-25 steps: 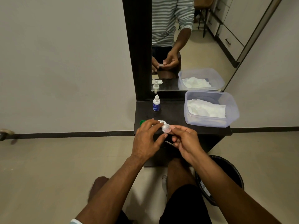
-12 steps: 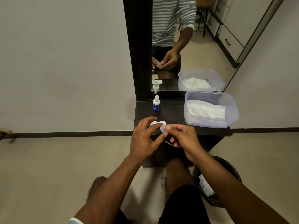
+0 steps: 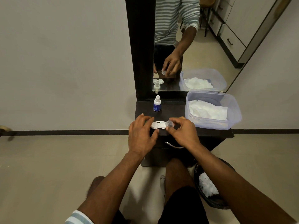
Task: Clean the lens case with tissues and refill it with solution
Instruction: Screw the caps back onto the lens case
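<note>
L hand sits at the left end of the dark shelf, fingers spread and fairly straight, tips down on the shelf top, thumb tip touching the near edge of the lens case. Nothing is gripped in it. A bit of green shows under its fingers, too hidden to tell what it is.

Lens case is white, lying flat on the shelf just right of the L fingertips, betw. the two hands; its left well shows a dark opening.

Beyond the case and L hand, near the mirror, stands a small solution bottle, upright, white w/ blue label, cap on, well apart from both hands.

R hand is just right of the case, thumb and fingers curled, pinching a small clear round cap at the case's right end. Cap is tilted; can't tell if it touches the case or is held just off it.

Right of the R hand, on the shelf's right side, sits a clear plastic tub w/ white tissues inside.

Below the R forearm, on the floor, is a dark bin w/ a crumpled white tissue in it.

Mirror reflects hands, bottle, case, tub.
</note>
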